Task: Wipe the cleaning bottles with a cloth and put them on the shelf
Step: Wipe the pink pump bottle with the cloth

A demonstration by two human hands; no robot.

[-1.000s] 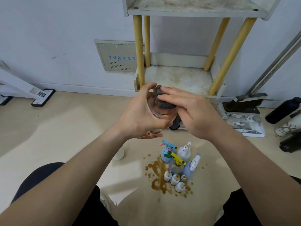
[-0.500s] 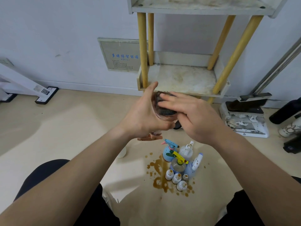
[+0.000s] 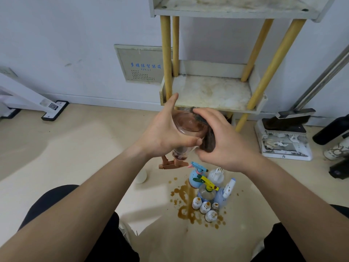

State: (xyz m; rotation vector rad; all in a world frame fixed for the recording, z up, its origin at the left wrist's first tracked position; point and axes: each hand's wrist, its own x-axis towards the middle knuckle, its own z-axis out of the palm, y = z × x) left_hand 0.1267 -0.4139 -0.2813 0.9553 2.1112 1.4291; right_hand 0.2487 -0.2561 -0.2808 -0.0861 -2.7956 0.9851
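Beige floor point(image 3: 75, 148) w/ brown spill point(image 3: 183, 193), other bottles point(image 3: 207, 191) standing in it, below my hands. At wall: shelf point(image 3: 213, 93). Upside down in air, clear spray bottle point(image 3: 188, 125) gripped by my left hand point(image 3: 166, 135), just before lower shelf board; right hand point(image 3: 226, 146) clutches dark cloth point(image 3: 207, 140) against its side.

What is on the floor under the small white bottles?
A brown spill spreads on the floor around the small white bottles, mostly to their left. The bottles themselves cover whatever lies directly beneath them.
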